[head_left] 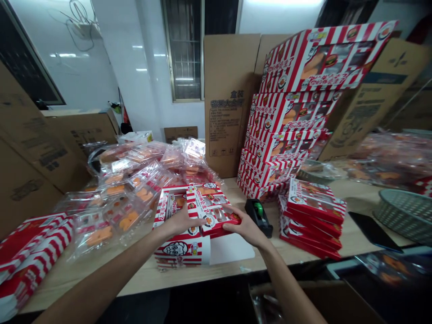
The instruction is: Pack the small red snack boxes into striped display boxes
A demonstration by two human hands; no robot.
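From my station, the head view shows both hands out over the wooden counter [236, 271], on a red-and-white striped box [213, 208] with a clear window in its lid. The left hand [178, 221] is partly open, its fingers spread against the near left side of the box. The right hand [245, 229] is curled around the lower right corner. Between them they have hold of the box, which sits tilted in their grip. I can't tell whether it's bearing on the striped carton [178, 249] right below it, which has a cartoon face printed on it and a white sheet [232, 249] lying flat beside it.

Just beside the right hand is a black tape dispenser [258, 217] loaded with a green roll. Past that, a low stack of matching boxes [312, 216] lies on the counter, and a taller, leaning stack [290, 112] rises behind it. To the left is a heap of clear plastic bags [130, 193] holding orange pieces, with flat striped cartons [30, 256] at the counter's left edge. Over on the right are a black phone or tablet [374, 231] and a grey-green woven basket [407, 215], while tall brown corrugated cartons [229, 103] stand along the back
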